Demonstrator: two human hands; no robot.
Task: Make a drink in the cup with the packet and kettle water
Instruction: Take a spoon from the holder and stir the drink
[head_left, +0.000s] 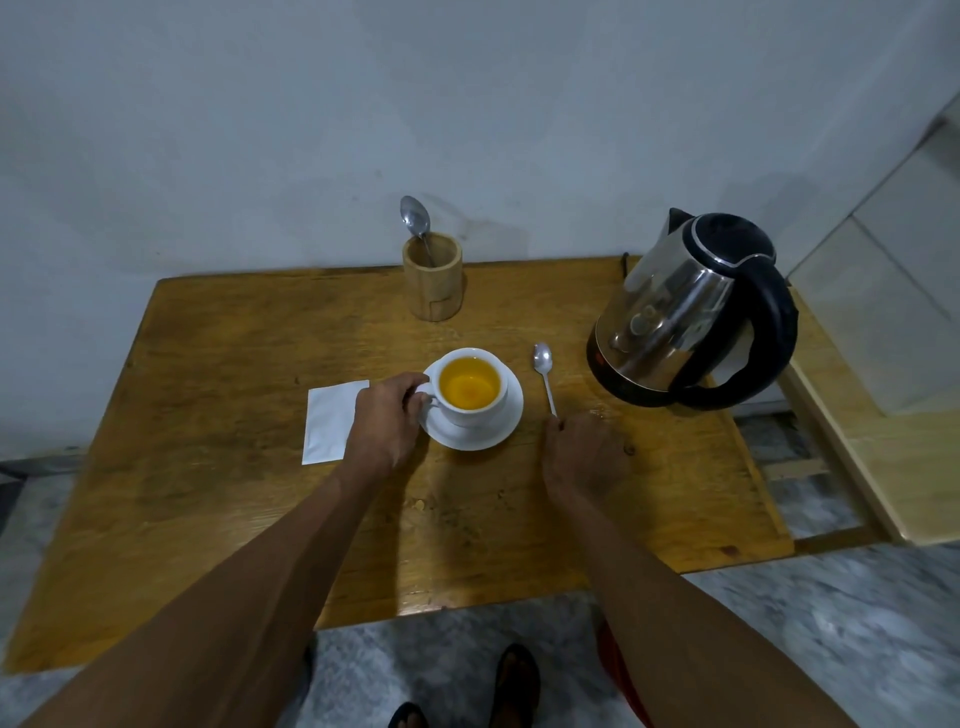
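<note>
A white cup (475, 410) filled with yellow-orange liquid stands on a white saucer (506, 423) in the middle of the wooden table (208, 493). My left hand (384, 421) grips the cup's handle. A white packet (330, 418) lies flat just left of that hand, partly hidden by it. A metal spoon (544, 374) lies on the table right of the saucer, bowl pointing away. My right hand (584, 457) rests at the spoon's handle end, fingertips touching it. A steel kettle (685, 312) with a black handle and lid stands at the back right.
A wooden holder (434, 283) with a second spoon (415, 218) upright in it stands at the table's back edge against the grey wall. A lighter wooden surface (883, 441) adjoins the table on the right. My feet show below the front edge.
</note>
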